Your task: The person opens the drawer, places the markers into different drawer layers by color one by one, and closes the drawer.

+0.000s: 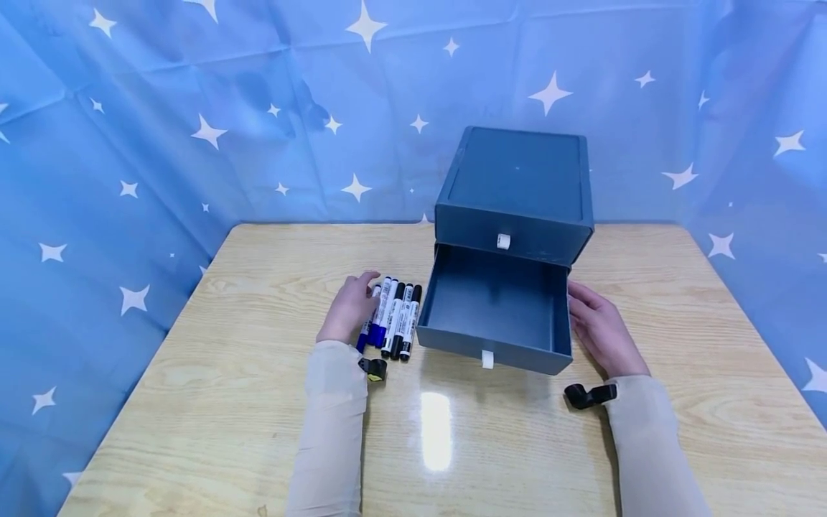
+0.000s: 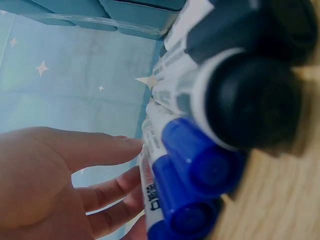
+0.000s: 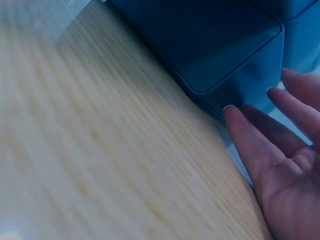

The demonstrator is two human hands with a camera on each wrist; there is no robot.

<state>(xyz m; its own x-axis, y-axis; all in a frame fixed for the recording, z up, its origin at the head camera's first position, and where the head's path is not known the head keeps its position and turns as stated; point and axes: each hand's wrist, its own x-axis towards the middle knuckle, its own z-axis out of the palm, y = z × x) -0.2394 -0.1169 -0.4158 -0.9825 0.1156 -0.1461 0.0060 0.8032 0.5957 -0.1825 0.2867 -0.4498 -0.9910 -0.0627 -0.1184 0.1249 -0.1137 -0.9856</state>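
Head view shows my two hands at a pale wood-grain counter point(image 1: 258, 402). With my left hand point(image 1: 349, 310) I reach to a row of slim white markers with blue and black caps point(image 1: 403, 316), lying side by side on the counter, left of the pulled-out lower drawer point(image 1: 452, 342) of a dark blue box point(image 1: 523, 172). These left fingers are moderately apart, beside the leftmost marker; whether they touch it, I cannot tell. My right hand point(image 1: 602, 329) is wide, without any object, close to the drawer's right side.
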